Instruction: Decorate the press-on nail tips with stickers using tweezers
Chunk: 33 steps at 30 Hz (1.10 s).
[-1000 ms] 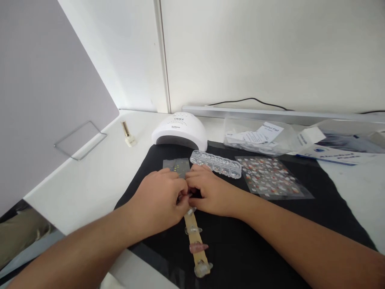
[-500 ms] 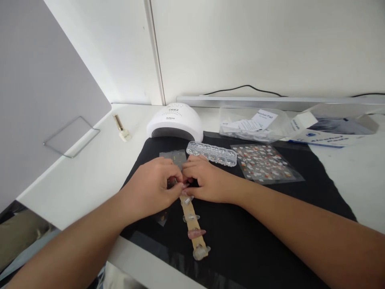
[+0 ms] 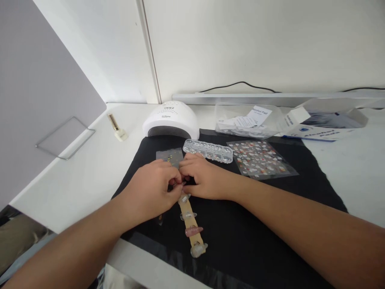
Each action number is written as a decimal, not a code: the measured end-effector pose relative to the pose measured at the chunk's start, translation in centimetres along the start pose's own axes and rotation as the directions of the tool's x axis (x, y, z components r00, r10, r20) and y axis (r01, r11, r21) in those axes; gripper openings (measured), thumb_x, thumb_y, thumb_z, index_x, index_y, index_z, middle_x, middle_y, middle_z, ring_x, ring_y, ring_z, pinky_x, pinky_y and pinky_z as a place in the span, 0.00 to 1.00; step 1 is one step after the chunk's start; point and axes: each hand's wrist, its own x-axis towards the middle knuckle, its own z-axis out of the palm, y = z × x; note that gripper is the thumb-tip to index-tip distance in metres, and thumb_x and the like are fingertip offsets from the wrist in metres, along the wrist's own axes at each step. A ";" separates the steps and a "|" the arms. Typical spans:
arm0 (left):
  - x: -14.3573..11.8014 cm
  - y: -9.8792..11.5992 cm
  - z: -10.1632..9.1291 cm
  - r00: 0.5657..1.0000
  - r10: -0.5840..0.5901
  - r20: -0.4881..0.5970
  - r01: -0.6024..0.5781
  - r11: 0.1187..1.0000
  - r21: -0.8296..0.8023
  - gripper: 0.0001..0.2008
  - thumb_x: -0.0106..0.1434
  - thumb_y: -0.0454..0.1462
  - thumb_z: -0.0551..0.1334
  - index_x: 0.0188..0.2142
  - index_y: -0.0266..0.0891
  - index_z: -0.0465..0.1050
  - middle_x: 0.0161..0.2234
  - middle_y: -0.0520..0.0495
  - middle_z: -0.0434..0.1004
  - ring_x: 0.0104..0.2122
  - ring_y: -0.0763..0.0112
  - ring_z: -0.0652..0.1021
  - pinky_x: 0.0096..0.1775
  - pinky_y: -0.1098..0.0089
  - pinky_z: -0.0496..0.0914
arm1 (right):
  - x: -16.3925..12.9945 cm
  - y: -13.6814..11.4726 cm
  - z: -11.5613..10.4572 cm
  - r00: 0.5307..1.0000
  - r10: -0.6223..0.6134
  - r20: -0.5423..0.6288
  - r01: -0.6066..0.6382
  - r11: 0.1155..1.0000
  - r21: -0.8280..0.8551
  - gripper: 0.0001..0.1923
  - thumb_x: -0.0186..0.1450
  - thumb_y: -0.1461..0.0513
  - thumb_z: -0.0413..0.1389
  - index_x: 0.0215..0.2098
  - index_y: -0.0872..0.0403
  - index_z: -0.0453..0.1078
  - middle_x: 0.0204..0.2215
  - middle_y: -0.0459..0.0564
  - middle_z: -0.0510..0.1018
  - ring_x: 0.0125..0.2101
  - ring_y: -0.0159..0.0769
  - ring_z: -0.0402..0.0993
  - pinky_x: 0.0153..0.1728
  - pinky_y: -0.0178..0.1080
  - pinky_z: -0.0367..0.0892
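Note:
A pale wooden strip (image 3: 188,209) lies lengthwise on a black cloth, carrying clear false nails (image 3: 188,216) and a glittery pink false nail (image 3: 194,231) set crosswise. My left hand (image 3: 155,184) and my right hand (image 3: 201,176) meet at the strip's far end. Both have thumb and fingers pinched together around a small pink false nail (image 3: 183,184), mostly covered by the fingertips. Just behind my fingers lies a clear sticker sheet with gold specks (image 3: 171,155). A clear compartment case of rhinestones (image 3: 207,150) sits right behind my right hand.
Behind the black cloth (image 3: 240,237) stands a white nail lamp (image 3: 171,120). A gold-capped polish bottle (image 3: 117,127) lies at left. To the right are a patterned sticker sheet (image 3: 261,158), a clear plastic tub (image 3: 221,124) and an open alcohol pad box (image 3: 321,133).
The whole view has shifted slightly, moving things a little left and up. Both hands keep their pinch at the strip's far end, with hardly any finger movement.

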 end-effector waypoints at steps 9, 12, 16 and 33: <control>-0.5 -0.7 -1.7 0.987 0.064 -0.148 -0.080 0.991 -0.109 0.09 0.63 0.31 0.60 0.30 0.39 0.78 0.28 0.50 0.75 0.34 0.65 0.75 0.36 0.65 0.67 | -0.1 -0.1 -0.3 1.000 -0.014 0.017 0.014 1.000 -0.022 0.16 0.72 0.55 0.60 0.54 0.55 0.73 0.52 0.54 0.79 0.48 0.43 0.79 0.50 0.52 0.77; -0.5 -0.7 -1.6 0.987 0.147 -0.066 -0.152 0.985 -0.084 0.10 0.63 0.30 0.59 0.32 0.38 0.81 0.30 0.48 0.76 0.36 0.64 0.76 0.36 0.65 0.68 | 0.0 -0.1 -0.3 0.999 -0.009 0.037 0.011 0.999 -0.046 0.16 0.72 0.55 0.60 0.54 0.55 0.73 0.52 0.54 0.79 0.49 0.44 0.79 0.50 0.52 0.77; -0.5 -0.8 -1.4 0.981 0.192 0.009 -0.192 0.980 -0.042 0.12 0.63 0.29 0.59 0.34 0.38 0.84 0.31 0.46 0.78 0.36 0.61 0.75 0.37 0.63 0.69 | 0.0 0.0 -0.3 0.999 -0.011 0.044 0.014 0.998 -0.060 0.17 0.72 0.55 0.60 0.55 0.55 0.73 0.53 0.54 0.79 0.50 0.44 0.79 0.50 0.53 0.77; -0.5 -1.2 -1.3 0.977 0.207 -0.052 -0.210 0.976 -0.058 0.12 0.62 0.30 0.60 0.32 0.38 0.83 0.32 0.46 0.77 0.37 0.63 0.76 0.36 0.64 0.69 | 0.0 0.4 0.3 0.999 -0.043 -0.008 0.042 0.998 -0.038 0.17 0.72 0.55 0.60 0.56 0.55 0.72 0.54 0.55 0.79 0.49 0.44 0.79 0.50 0.52 0.77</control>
